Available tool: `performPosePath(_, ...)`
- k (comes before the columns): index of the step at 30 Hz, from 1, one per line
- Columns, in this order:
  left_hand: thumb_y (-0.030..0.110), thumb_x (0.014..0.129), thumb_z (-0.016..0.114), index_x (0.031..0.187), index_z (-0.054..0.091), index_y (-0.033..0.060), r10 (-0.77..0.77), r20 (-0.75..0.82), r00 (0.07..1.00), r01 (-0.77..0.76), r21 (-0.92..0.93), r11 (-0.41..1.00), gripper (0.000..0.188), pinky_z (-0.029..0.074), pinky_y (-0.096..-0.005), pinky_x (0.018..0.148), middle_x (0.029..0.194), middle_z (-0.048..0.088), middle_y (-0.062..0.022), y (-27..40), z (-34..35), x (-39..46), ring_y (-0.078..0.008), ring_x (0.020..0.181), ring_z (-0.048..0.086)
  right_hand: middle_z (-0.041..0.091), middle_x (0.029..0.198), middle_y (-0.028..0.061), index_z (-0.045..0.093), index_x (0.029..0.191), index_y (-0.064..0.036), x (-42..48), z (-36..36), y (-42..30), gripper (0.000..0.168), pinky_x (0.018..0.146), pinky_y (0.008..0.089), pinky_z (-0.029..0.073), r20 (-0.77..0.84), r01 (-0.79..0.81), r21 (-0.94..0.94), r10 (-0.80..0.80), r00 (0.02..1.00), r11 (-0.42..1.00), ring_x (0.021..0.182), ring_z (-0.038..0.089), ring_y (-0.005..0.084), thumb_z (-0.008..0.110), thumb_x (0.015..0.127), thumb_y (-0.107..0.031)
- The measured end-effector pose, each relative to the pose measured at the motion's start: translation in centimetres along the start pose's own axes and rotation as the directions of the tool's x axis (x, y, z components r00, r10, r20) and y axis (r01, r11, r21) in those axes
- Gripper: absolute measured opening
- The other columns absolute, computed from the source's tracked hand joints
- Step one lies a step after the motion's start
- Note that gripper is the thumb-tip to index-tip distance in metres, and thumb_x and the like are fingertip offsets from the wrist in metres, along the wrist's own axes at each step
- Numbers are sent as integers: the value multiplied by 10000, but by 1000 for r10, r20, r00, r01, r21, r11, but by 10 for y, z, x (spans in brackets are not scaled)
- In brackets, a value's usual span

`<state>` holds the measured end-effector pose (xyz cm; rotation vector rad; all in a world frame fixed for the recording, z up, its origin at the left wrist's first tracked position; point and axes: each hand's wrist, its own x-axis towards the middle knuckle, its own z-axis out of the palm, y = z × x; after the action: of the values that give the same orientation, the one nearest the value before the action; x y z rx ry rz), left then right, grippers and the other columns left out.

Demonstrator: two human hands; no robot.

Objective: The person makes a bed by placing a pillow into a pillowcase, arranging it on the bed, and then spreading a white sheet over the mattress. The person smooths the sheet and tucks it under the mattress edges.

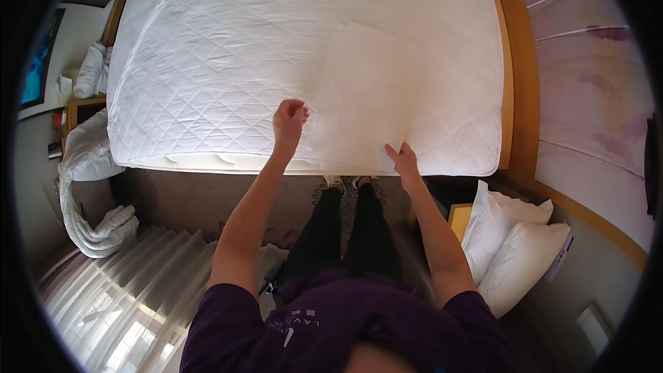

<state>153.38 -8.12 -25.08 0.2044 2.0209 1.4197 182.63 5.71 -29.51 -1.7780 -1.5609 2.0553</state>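
In front of me lies a mattress with a white quilted pad (207, 67), its diamond stitching plain on the left half. A pale, flat white cloth (368, 83), probably a folded sheet, lies over the pad's middle and looks blurred. My left hand (290, 122) is at the cloth's left side with its fingers curled; whether they pinch fabric cannot be made out. Near the cloth's lower right side is my right hand (405, 160), its thumb and forefinger spread in a V. Any hold it has on the cloth is unclear. Along the near edge, the mattress side (228, 163) shows below the pad.
A wooden headboard edge (510, 62) borders the bed on the right. White pillows (513, 264) are stacked at lower right. A white duvet (85, 166) hangs down at left, near a television (41, 62). Sheer curtains (129, 290) are behind me, over carpet (181, 202).
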Motion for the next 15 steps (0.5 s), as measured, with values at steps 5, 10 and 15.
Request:
performPosePath(5, 101, 881, 651, 1039, 619, -7, 248, 43, 968, -250, 270, 930, 194, 539, -322, 703, 921, 680, -119, -12, 58, 66, -201, 799, 671, 617, 845, 70, 555, 1224, 13, -28, 26, -9, 347, 538, 310, 474, -46, 21, 186, -12, 999, 982, 627, 534, 116, 599, 944, -187)
performPosePath(10, 168, 830, 698, 976, 614, 61, 131, 39, 991, -128, 610, 782, 199, 500, -448, 806, 895, 661, -152, -19, 105, 61, -348, 902, 636, 612, 802, 73, 551, 1230, -2, -68, -11, -4, 332, 496, 301, 457, -92, 186, 52, -180, 979, 981, 568, 541, 141, 586, 948, -175)
performPosePath(15, 142, 828, 684, 1068, 624, 75, 47, 58, 997, -72, 569, 819, 256, 497, -425, 751, 884, 657, -130, -26, 135, 8, -318, 841, 628, 628, 926, 109, 542, 1260, -16, -82, -58, 64, 393, 706, 373, 507, -239, 243, -703, -544, 804, 668, 803, 606, 232, 637, 916, -180)
